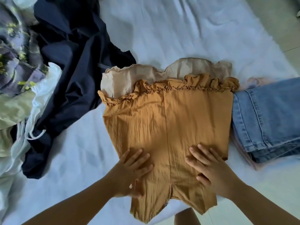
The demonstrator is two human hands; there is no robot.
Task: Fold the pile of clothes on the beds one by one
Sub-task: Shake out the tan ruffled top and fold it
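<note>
A mustard-yellow top [168, 120] with a ruffled upper edge and a beige lining lies spread flat on the white bed sheet [78, 151], near the front edge. My left hand [131, 171] rests on its lower left part with the fingers spread flat. My right hand [211, 168] presses flat on its lower right part. Neither hand grips the cloth. A centre seam runs between the two hands.
A dark navy garment [71, 75] lies crumpled at the left. Beyond it sits a heap of white, pale green and floral clothes [17, 82]. Folded blue jeans [266, 120] lie right of the top, on something pink. Tiled floor [279, 21] shows at the upper right.
</note>
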